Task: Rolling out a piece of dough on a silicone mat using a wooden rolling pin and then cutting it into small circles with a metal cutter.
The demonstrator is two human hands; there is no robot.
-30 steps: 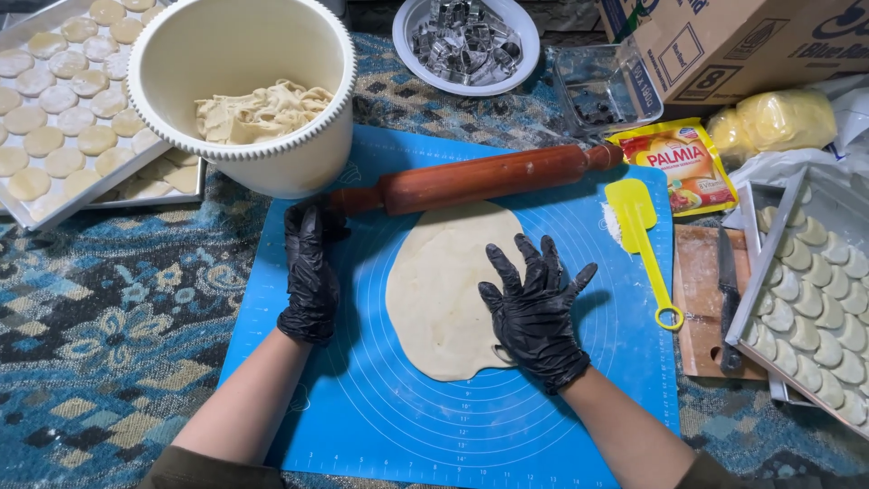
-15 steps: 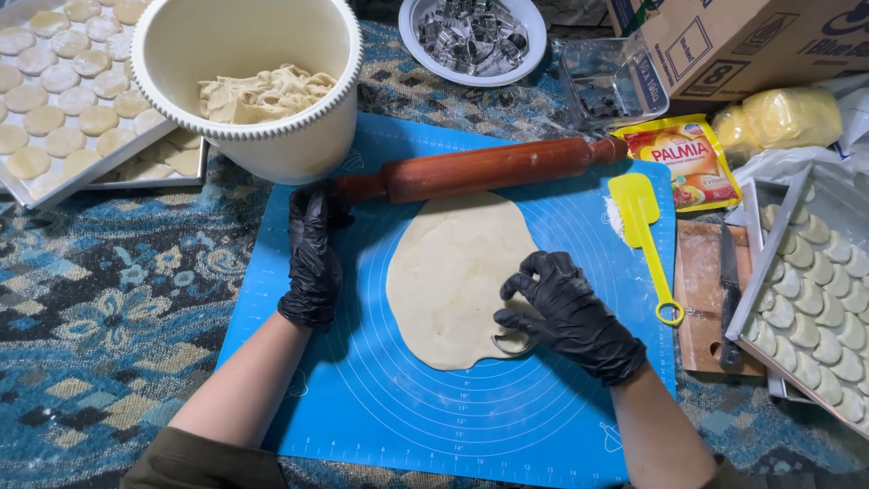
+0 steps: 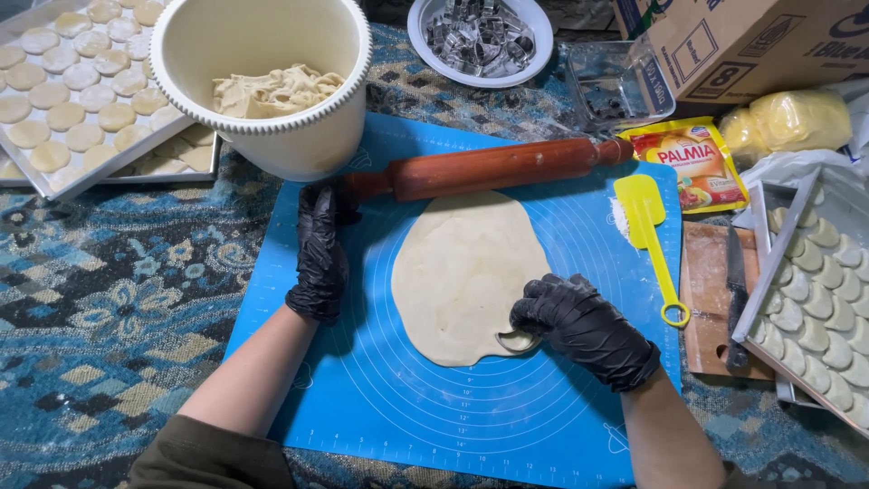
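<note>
Dough sheet (image 3: 466, 276), pale and rolled flat, lies in the middle of a blue silicone mat (image 3: 380, 398) spread over a patterned blue cloth (image 3: 100, 299).

At the far left a metal tray (image 3: 54, 186) holds rows of round dough cut-outs. Next to it stands a white bowl (image 3: 272, 149) with scraps of dough inside; its base overlaps the mat's upper left corner.

The left hand (image 3: 319, 254), in a black glove, rests palm down on the mat just left of the dough sheet. Its fingers are stretched out flat and grasp nothing; the fingertips reach the near end of a reddish wooden rolling pin (image 3: 484, 168), which lies across the mat along the sheet's upper edge.

The right hand (image 3: 579, 324), also in a black glove, sits on the lower right edge of the dough sheet. Its fingers are curled around a small metal cutter (image 3: 518, 341), which is pressed against the dough at that edge.

Above the mat a white dish (image 3: 480, 36) holds a heap of metal cutters. To the right, a yellow spatula (image 3: 654, 244) lies on the mat's right border, a yellow and red sachet (image 3: 692, 167) above it. Further right a knife (image 3: 736, 290) rests on a wooden board (image 3: 706, 317), and at the far right a second tray (image 3: 815, 281) holds curved dough pieces. A cardboard box (image 3: 751, 45) stands at the upper right.
</note>
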